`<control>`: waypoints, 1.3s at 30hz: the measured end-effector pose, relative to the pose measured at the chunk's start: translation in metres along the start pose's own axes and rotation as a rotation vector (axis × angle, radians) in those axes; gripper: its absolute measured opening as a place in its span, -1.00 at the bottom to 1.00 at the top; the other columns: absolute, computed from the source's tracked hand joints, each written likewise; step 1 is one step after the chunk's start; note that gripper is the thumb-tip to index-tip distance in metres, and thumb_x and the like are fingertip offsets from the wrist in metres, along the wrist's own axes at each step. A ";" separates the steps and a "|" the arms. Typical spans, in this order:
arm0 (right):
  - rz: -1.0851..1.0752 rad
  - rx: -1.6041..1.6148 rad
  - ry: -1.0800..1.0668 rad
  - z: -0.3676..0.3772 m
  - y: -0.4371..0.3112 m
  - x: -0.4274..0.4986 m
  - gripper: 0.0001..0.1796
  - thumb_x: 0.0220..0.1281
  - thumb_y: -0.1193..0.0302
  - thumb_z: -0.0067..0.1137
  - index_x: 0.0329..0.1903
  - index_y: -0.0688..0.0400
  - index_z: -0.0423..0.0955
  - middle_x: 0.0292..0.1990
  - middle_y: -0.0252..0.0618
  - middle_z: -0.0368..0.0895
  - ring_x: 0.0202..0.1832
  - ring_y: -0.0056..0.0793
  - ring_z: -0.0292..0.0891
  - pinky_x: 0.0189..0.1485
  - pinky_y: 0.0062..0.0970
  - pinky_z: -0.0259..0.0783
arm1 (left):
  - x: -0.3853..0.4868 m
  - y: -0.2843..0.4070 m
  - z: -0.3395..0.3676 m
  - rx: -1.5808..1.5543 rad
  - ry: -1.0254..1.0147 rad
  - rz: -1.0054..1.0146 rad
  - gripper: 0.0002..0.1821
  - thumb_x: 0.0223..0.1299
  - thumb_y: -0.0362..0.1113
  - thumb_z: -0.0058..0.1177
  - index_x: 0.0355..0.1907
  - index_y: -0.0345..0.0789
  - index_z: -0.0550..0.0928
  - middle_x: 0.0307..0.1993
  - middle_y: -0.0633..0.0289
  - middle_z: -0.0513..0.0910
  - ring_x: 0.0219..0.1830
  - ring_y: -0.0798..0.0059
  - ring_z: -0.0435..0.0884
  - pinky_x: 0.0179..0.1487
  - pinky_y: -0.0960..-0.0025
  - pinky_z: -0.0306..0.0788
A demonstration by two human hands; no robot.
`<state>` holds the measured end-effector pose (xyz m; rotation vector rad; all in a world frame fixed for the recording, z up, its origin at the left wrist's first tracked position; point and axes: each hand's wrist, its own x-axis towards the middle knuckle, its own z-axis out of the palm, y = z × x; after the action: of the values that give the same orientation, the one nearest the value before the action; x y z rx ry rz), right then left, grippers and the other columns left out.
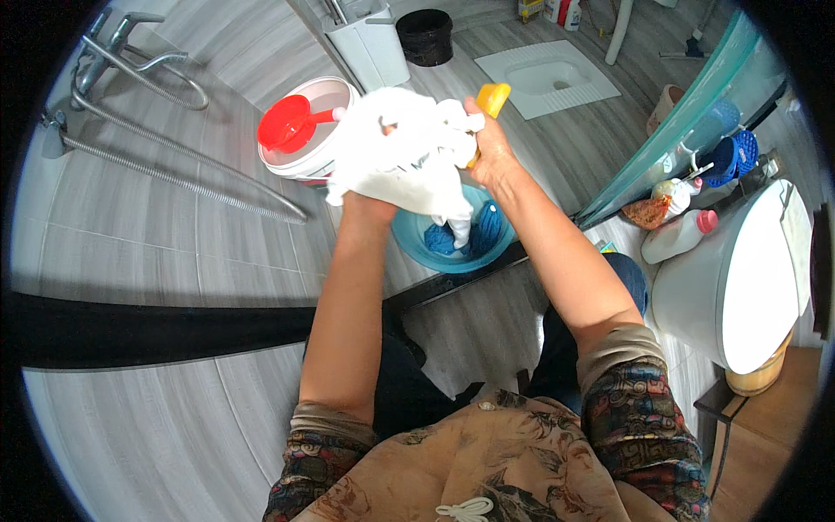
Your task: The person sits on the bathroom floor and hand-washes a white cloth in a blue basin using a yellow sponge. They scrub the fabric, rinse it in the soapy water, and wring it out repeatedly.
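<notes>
A wet-looking white cloth point(398, 150) is held up between both hands over a light blue plastic basin point(450, 264). My left hand point(368, 205) is under the cloth's near left part, its fingers mostly covered by the fabric. My right hand point(489, 147) grips the cloth's right side together with a yellow object point(493, 99), perhaps a bar or a brush; its middle is hidden. One end of the cloth hangs down into the basin, where blue items point(486, 228) lie.
A white bucket point(274, 166) with a red dipper point(285, 124) stands behind left. Farther back are a black bucket point(424, 39) and a squat toilet point(554, 78). A glass door point(678, 124), a plastic jug point(675, 238) and a white tub point(691, 280) are at the right.
</notes>
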<state>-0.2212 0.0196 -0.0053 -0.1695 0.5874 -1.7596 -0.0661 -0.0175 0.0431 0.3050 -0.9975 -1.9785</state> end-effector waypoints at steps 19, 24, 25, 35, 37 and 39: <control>-0.839 -1.497 0.212 0.088 0.002 -0.060 -0.55 -0.04 0.12 0.28 -0.16 0.14 0.45 -0.17 -0.18 0.54 -0.15 -0.16 0.50 -0.18 -0.28 0.36 | -0.004 -0.023 0.006 -0.184 -0.148 -0.169 -0.59 0.35 -0.04 -0.24 0.11 -0.24 0.37 -0.02 0.21 0.50 0.03 0.42 0.49 0.10 0.35 0.41; -0.111 -0.579 -0.091 0.045 -0.014 -0.025 -0.39 0.15 0.01 0.16 -0.09 0.39 0.42 -0.28 -0.22 0.59 -0.25 -0.48 0.54 -0.19 -0.45 0.45 | 0.000 -0.031 0.003 0.051 -0.136 0.017 -0.65 0.35 -0.09 -0.20 0.04 -0.25 0.39 -0.07 0.20 0.51 -0.04 0.45 0.52 0.02 0.40 0.44; -0.046 -0.450 -0.069 0.038 -0.009 -0.019 -0.39 0.16 0.03 0.16 -0.07 0.39 0.41 -0.25 -0.18 0.59 -0.23 -0.45 0.54 -0.19 -0.44 0.45 | 0.004 -0.032 -0.001 0.232 -0.159 0.122 -0.66 0.35 -0.09 -0.20 0.03 -0.25 0.40 -0.09 0.20 0.51 -0.06 0.46 0.52 0.01 0.41 0.44; 0.152 -0.047 0.011 0.015 0.027 -0.018 -0.44 0.26 -0.02 -0.04 0.06 0.19 0.36 -0.14 -0.14 0.56 -0.09 -0.22 0.53 0.00 -0.27 0.48 | 0.010 -0.003 -0.031 0.451 -0.196 0.187 -0.61 0.37 -0.05 -0.24 0.06 -0.28 0.39 -0.03 0.18 0.50 -0.01 0.43 0.50 0.04 0.39 0.42; 0.097 0.108 -0.100 0.026 0.013 -0.015 -0.48 0.28 -0.02 -0.06 0.02 0.15 0.38 -0.17 -0.17 0.57 -0.11 -0.26 0.54 0.00 -0.28 0.48 | 0.011 0.001 -0.034 0.479 -0.205 0.144 -0.60 0.37 -0.04 -0.25 0.07 -0.28 0.39 -0.02 0.18 0.50 0.00 0.42 0.50 0.05 0.38 0.42; -0.019 -0.053 -0.140 0.037 0.001 -0.017 -0.60 0.28 0.08 0.01 -0.06 0.14 0.40 -0.26 -0.26 0.56 -0.20 -0.44 0.54 -0.14 -0.37 0.49 | 0.011 0.003 -0.036 0.360 -0.227 0.043 -0.59 0.37 -0.03 -0.26 0.08 -0.28 0.38 -0.01 0.18 0.50 0.01 0.42 0.50 0.05 0.37 0.42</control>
<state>-0.2002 0.0242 0.0291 -0.3342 0.5323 -1.7354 -0.0515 -0.0462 0.0237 0.2545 -1.4981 -1.8165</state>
